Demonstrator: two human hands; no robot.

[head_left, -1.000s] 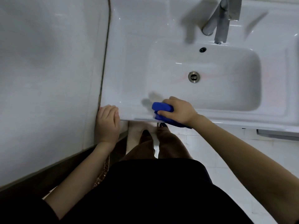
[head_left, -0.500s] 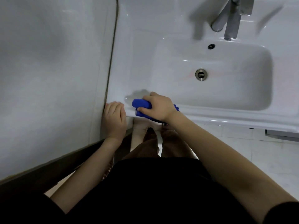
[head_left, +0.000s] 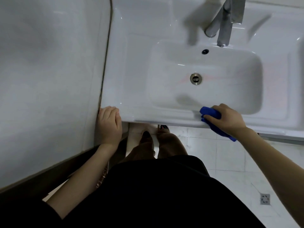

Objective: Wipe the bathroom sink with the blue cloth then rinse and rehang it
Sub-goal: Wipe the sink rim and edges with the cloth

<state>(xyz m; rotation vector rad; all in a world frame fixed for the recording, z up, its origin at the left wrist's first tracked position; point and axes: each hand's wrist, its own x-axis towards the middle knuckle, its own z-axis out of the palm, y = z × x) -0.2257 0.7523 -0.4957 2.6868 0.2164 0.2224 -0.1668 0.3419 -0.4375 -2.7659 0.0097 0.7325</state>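
Sink (head_left: 138,76) rim runs across the middle of the frame, its left edge meeting the grey wall (head_left: 49,63) along a dark seam. Bare white ledge lies open between the two hands along the lower rim, and the basin is unoccupied around the drain (head_left: 196,78). Tiled floor (head_left: 230,162) fills the lower right, with a small floor drain (head_left: 265,198) there. The faucet (head_left: 225,22) is cut off at the top edge, and shoes below the rim are dim and hard to make out. The right hand (head_left: 228,119), at centre right, is curled closed around the blue cloth (head_left: 211,113), pressing it on the front rim; a tail of cloth hangs below the wrist. The left hand (head_left: 109,125) lies flat with fingers together on the sink's lower left corner, holding nothing.
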